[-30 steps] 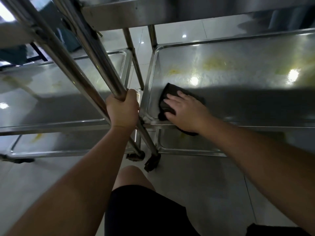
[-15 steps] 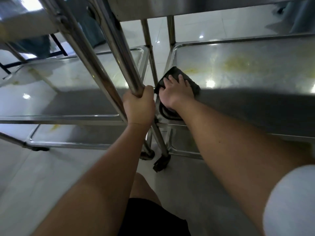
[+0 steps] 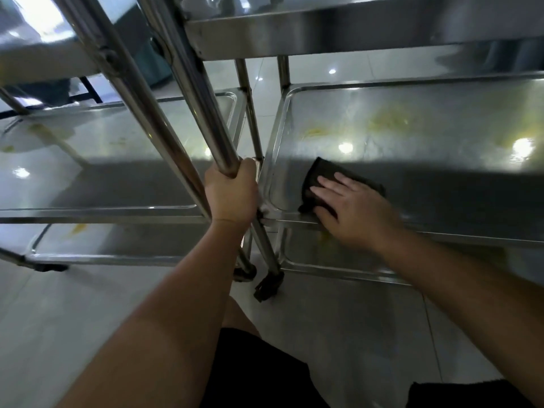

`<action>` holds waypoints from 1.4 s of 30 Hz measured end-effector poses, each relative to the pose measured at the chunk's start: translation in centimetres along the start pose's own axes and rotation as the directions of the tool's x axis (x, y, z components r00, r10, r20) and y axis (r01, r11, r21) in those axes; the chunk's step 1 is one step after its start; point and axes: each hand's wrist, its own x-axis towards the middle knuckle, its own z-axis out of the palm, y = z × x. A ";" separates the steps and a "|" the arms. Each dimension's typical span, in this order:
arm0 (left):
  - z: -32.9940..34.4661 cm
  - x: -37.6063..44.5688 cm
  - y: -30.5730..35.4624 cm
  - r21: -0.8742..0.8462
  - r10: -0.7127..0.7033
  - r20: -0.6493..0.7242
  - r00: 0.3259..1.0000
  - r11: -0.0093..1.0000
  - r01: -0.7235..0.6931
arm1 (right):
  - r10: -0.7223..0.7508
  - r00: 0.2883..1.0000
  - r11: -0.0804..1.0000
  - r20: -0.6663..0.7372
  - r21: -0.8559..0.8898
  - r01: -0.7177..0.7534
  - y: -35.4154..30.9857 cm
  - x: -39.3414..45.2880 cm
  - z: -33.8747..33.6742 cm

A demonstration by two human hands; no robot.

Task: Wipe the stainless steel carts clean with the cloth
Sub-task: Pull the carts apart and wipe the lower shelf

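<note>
Two stainless steel carts stand side by side on a pale tiled floor (image 3: pixel 353 334). The right hand (image 3: pixel 350 210) lies flat, fingers straight and spread, pressing a dark cloth (image 3: pixel 319 176) onto the middle shelf (image 3: pixel 441 178) of the right cart, near that shelf's front left corner. Yellowish smears (image 3: pixel 388 120) show farther back on the same shelf, well apart from the cloth. The left hand (image 3: pixel 231 195) grips the upright steel post (image 3: pixel 194 92) at the right cart's near corner, fingers curled round the tube. The left cart's middle shelf (image 3: pixel 117 160) also carries faint yellow marks. A caster wheel (image 3: pixel 269 285) sits below the post, and a knee in black shorts (image 3: pixel 259 369) shows at the bottom.
</note>
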 end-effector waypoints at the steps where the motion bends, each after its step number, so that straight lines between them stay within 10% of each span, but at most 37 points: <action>1: 0.0 -0.1 0.0 0.001 -0.010 -0.001 1.000 1.000 0.010 | 0.026 1.000 1.000 -0.015 -0.017 -0.026 1.8 -1.2 -0.4; 13: -0.1 -1.2 0.2 0.152 -0.038 -0.109 0.993 0.987 0.054 | 0.278 0.958 0.957 -0.071 -0.064 -0.282 14.3 -9.8 -3.7; 23: 4.0 -13.7 -4.6 0.453 -0.415 -0.266 0.870 0.743 0.493 | 0.281 0.957 0.957 -0.069 -0.059 -0.285 15.2 -9.6 -3.3; 27: 9.4 -17.2 -2.8 0.497 -0.114 0.175 0.978 0.868 0.012 | 0.278 0.959 0.959 -0.062 -0.047 -0.281 15.1 -9.7 -3.3; 31: 15.8 -14.9 0.0 0.528 0.156 0.481 0.863 0.734 -0.428 | 0.267 0.963 0.964 -0.028 -0.005 -0.267 15.3 -9.8 -3.7; 42: 24.1 -13.1 -2.7 0.686 0.011 0.617 0.787 0.483 -0.545 | 0.380 0.921 0.923 -0.087 -0.032 -0.384 28.9 -18.4 -7.1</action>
